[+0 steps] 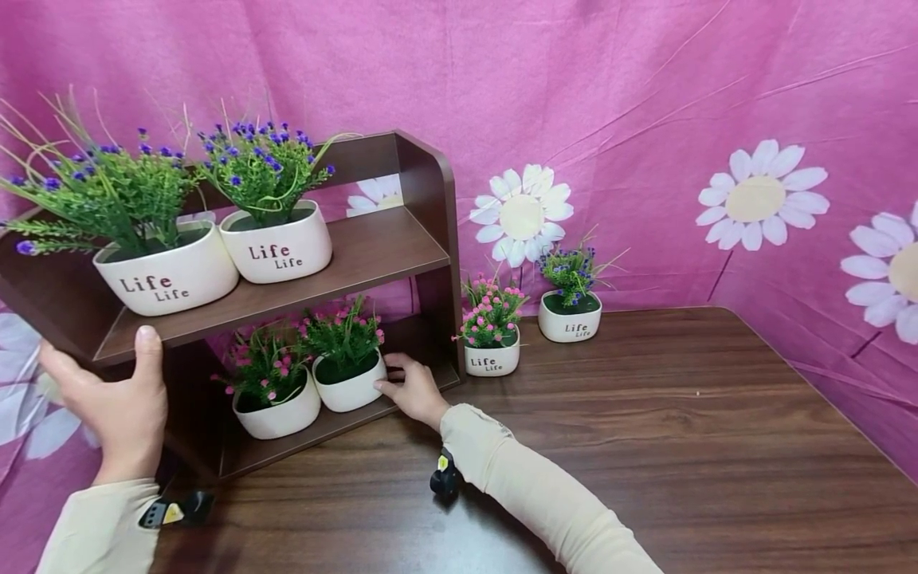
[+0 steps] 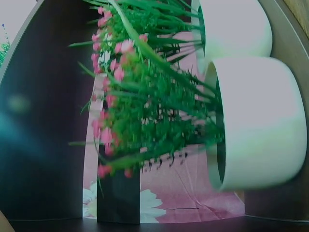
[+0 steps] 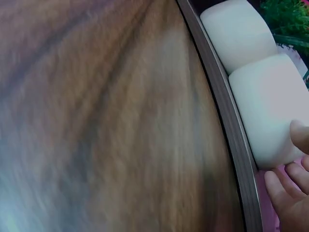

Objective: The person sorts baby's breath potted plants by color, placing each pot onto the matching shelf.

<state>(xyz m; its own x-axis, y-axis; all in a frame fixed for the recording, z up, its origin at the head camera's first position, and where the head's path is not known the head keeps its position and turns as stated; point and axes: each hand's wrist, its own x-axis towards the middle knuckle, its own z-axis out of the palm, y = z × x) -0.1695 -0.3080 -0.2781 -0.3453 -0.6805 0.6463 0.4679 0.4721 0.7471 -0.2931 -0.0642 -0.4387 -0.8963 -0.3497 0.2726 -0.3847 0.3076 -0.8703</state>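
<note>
My left hand (image 1: 118,406) holds the left side of a dark brown two-tier wooden shelf (image 1: 358,249), thumb in front, fingers partly hidden at the outer side. On the lower tier, my right hand (image 1: 416,391) grips the right end of a white pot with pink flowers (image 1: 351,383). In the right wrist view, the thumb (image 3: 300,135) lies on this pot's (image 3: 265,106) face and the fingers are at its end. A second pink-flowered pot (image 1: 280,414) touches it on the left. Both pots also appear in the left wrist view, the nearer pot (image 2: 260,125) largest.
Two white "Life" pots with purple flowers, the left pot (image 1: 168,271) and right pot (image 1: 280,247), stand on the upper tier. Right of the shelf, a pink-flowered pot (image 1: 492,355) and a purple-flowered pot (image 1: 570,319) stand on the wooden table (image 1: 681,446). Behind hangs a pink daisy-print cloth (image 1: 617,96).
</note>
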